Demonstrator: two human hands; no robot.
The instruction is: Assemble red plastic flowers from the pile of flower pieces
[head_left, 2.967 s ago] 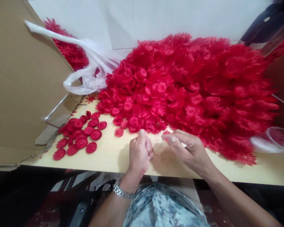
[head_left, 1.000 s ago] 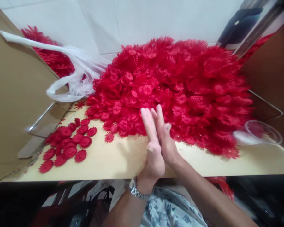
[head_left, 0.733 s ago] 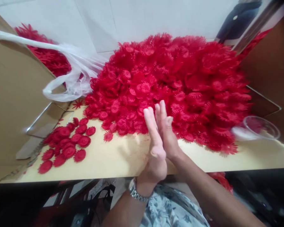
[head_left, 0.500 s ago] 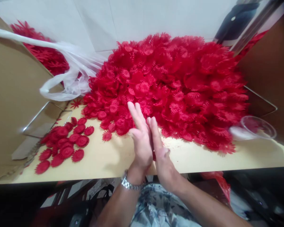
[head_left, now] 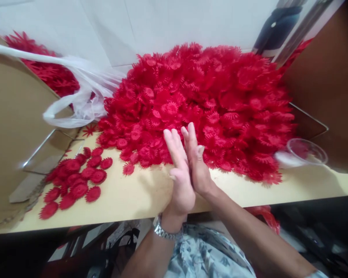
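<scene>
- The left hand and the right hand are pressed flat together, palm against palm, with fingers straight and pointing away from the person over the near edge of the table.
- Whether anything lies between the two palms cannot be told — nothing shows at their edges, and neither hand grips anything visible.
- The left wrist carries a metal wristwatch.
- The fingertips of the left hand reach the near fringe of the big heap of red plastic flower heads, which fills the middle and far part of the table up to the white wall.
- A smaller cluster of flat red flower heads lies spread on the table to the left, well apart from the hands; one stray flower head sits between that cluster and the heap.
- A cardboard box flap stands along the left side — behind it a translucent plastic bag hangs open, with more red flowers beyond.
- A clear plastic cup lies at the right edge of the heap, near a brown cardboard wall.
- The person's patterned garment shows below the table edge.
</scene>
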